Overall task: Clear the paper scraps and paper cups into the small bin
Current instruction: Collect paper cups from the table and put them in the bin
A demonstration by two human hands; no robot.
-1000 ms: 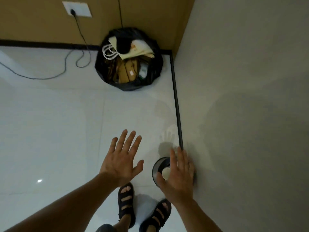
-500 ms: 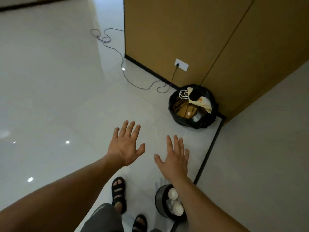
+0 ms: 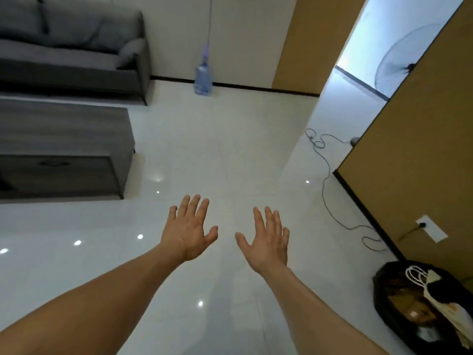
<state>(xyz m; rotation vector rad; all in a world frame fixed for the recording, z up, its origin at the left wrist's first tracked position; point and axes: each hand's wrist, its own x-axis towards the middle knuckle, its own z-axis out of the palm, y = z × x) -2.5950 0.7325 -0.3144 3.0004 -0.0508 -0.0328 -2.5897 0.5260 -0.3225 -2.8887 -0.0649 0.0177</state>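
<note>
— Both hands are out in front, is that right?

— Yes. The left hand (image 3: 188, 233) and the right hand (image 3: 266, 242) are held side by side over the glossy white floor (image 3: 217, 155), backs up, fingers spread apart, nothing in either one. They don't touch each other.

— And the small bin with the cups and scraps?

— None of them shows from the head camera. What does show is a large black rubbish bag (image 3: 399, 303) at the lower right, sitting open on the floor against the tan wall panel (image 3: 419, 149), with brown cardboard and a white paper bag with cord handles (image 3: 435, 290) inside it.

— Anything else near it?

— A white wall socket (image 3: 431, 228) on that panel, low down, with a grey cable (image 3: 326, 180) running from it in loops across the floor. Well apart on the left stand a dark grey coffee table (image 3: 64, 139) and, behind it, a grey sofa (image 3: 71, 42). A blue water jug (image 3: 203, 78) stands against the far wall — to the right of the sofa.
</note>
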